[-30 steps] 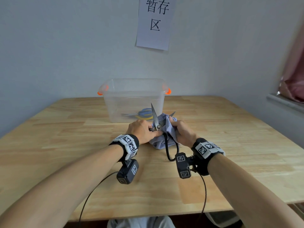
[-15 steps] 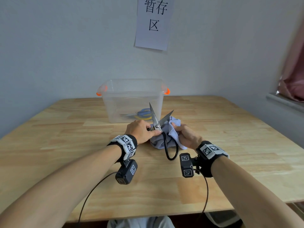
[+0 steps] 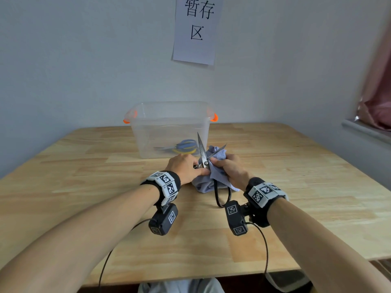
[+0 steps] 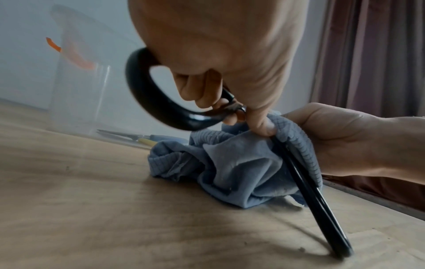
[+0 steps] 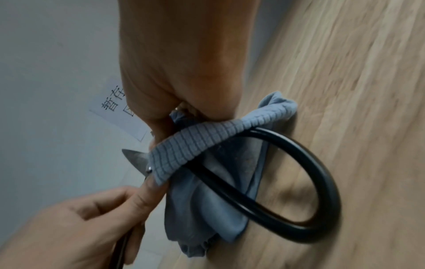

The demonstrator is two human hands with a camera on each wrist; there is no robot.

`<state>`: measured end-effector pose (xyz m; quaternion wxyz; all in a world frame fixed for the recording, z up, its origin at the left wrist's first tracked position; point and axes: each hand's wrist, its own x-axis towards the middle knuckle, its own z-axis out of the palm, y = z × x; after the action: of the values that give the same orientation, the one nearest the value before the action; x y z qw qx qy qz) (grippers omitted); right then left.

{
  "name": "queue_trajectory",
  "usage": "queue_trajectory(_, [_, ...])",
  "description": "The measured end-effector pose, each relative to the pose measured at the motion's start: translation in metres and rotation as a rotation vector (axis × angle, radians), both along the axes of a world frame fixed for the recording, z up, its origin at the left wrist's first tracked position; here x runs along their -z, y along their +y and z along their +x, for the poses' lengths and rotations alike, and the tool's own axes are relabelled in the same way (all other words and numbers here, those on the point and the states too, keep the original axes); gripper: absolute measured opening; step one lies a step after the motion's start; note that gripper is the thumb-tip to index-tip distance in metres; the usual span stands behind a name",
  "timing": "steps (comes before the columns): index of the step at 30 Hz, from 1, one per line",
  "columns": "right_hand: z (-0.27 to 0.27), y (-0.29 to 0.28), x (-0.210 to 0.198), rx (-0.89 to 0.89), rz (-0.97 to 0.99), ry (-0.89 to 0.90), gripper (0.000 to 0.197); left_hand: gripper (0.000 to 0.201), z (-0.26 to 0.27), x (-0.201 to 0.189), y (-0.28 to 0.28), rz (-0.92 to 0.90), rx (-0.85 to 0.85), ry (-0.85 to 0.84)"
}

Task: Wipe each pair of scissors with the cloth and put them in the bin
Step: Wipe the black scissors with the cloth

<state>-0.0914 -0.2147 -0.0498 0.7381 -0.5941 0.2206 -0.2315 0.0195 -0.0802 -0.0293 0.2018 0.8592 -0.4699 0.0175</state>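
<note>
Evidently mid-wipe: left hand (image 3: 186,168) gripping black-handled scissors (image 3: 202,154) w/ blades apart to expose inner edges, right hand (image 3: 229,169) pinching cloth (image 3: 216,173) round one blade, bin (image 3: 169,115) waiting behind.

Open tabletop (image 3: 296,187) stretches bare to the right and left of both hands, wide passage there. Straight ahead, the clear bin (image 3: 169,127) blocks the way, just beyond an upright scissor blade (image 3: 201,148) pointing up. Bin mouth open from above; wall (image 3: 84,60) close behind it.

Bin (image 3: 169,132) behind cloth (image 3: 203,185) on table (image 3: 296,166); scissors (image 3: 184,145) inside bin.
</note>
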Motion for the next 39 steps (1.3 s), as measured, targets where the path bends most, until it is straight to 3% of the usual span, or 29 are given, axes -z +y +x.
queue_trajectory(6, [0.007,0.005,0.001,0.155,0.002,-0.049,0.02,0.048,0.001,-0.002,-0.002,0.037,0.06,-0.059])
queue_trajectory(11, [0.013,0.01,-0.001,0.249,-0.115,-0.013,0.019,0.04,-0.003,-0.003,-0.002,0.039,0.074,-0.104])
queue_trajectory(15, [0.013,0.007,0.001,0.206,-0.193,0.05,0.008,0.032,-0.002,-0.004,0.0,0.039,0.079,-0.063])
queue_trajectory(19, [0.016,0.003,0.003,0.246,-0.199,0.081,0.013,0.04,-0.007,-0.002,0.001,0.041,0.114,-0.11])
queue_trajectory(23, [0.023,0.003,0.006,0.284,-0.174,0.106,0.02,0.061,-0.014,0.001,-0.001,0.074,0.105,-0.211])
queue_trajectory(28, [0.022,0.005,0.003,0.367,-0.104,0.044,0.019,0.063,-0.023,-0.003,-0.002,0.143,0.039,-0.255])
queue_trajectory(36, [0.007,0.008,0.005,0.033,0.223,-0.196,0.04,0.071,-0.011,-0.002,-0.006,0.184,-0.03,-0.234])
queue_trajectory(39, [0.002,-0.001,0.011,-0.084,0.167,-0.168,0.038,0.073,-0.009,0.0,-0.006,0.179,-0.039,-0.259])
